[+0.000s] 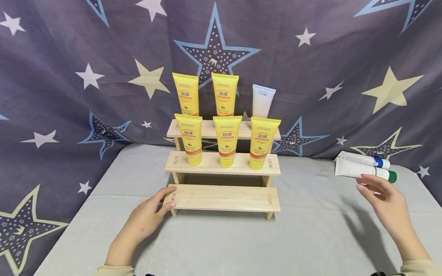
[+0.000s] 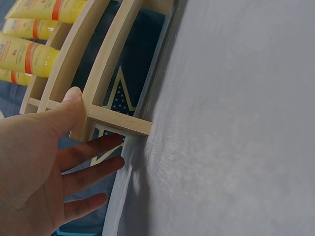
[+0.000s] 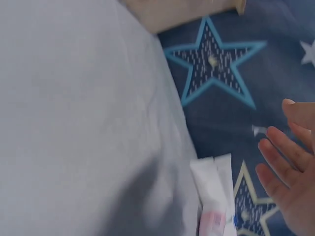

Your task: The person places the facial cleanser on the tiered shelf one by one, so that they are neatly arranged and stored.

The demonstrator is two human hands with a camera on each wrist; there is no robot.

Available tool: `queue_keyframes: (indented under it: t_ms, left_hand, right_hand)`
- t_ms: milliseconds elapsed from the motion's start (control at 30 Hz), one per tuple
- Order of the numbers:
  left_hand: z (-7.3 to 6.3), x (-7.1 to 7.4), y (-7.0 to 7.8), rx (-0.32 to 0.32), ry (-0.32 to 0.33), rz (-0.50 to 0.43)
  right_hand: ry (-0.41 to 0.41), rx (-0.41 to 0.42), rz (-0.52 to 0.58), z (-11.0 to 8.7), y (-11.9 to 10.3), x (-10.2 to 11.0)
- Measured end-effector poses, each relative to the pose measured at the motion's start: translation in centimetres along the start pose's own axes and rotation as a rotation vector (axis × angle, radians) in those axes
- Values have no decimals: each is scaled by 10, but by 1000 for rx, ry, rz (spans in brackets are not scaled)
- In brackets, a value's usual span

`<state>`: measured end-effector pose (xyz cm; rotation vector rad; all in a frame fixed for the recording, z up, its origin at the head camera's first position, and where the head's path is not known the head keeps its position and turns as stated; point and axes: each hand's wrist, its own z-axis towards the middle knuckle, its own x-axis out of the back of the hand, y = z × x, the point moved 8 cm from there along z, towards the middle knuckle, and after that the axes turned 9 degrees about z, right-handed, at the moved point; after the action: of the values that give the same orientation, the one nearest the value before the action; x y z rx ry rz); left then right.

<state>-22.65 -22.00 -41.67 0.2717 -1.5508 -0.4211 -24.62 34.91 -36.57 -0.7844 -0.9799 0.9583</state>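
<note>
On the table stands a three-step wooden display stand (image 1: 223,198). My left hand (image 1: 145,217) holds the left end of its lowest step; in the left wrist view my thumb lies over the board, and several fingers stretch out beside a leg, the index finger hidden. My right hand (image 1: 386,205) hovers, fingers loosely bent, just short of two white tubes lying on the table: a green-capped tube (image 1: 354,169) in front and a blue-capped tube (image 1: 357,158) behind. Nothing is between its fingers. The right wrist view shows it apart from the tubes.
Three yellow tubes (image 1: 226,140) stand upright on the middle step. On the top step stand two yellow tubes (image 1: 223,95) and a white tube (image 1: 262,101). A star-patterned cloth (image 1: 134,51) hangs behind the grey-covered table (image 1: 234,253).
</note>
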Motion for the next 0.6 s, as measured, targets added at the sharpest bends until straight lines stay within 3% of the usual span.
queue_keyframes:
  t_ms: [267, 600]
  left_hand:
    - [0, 0, 1, -2, -1, 0]
    - [0, 0, 1, -4, -3, -2]
  right_hand:
    - [35, -53, -30, -9, 29, 35]
    - [44, -58, -110, -8, 63, 66]
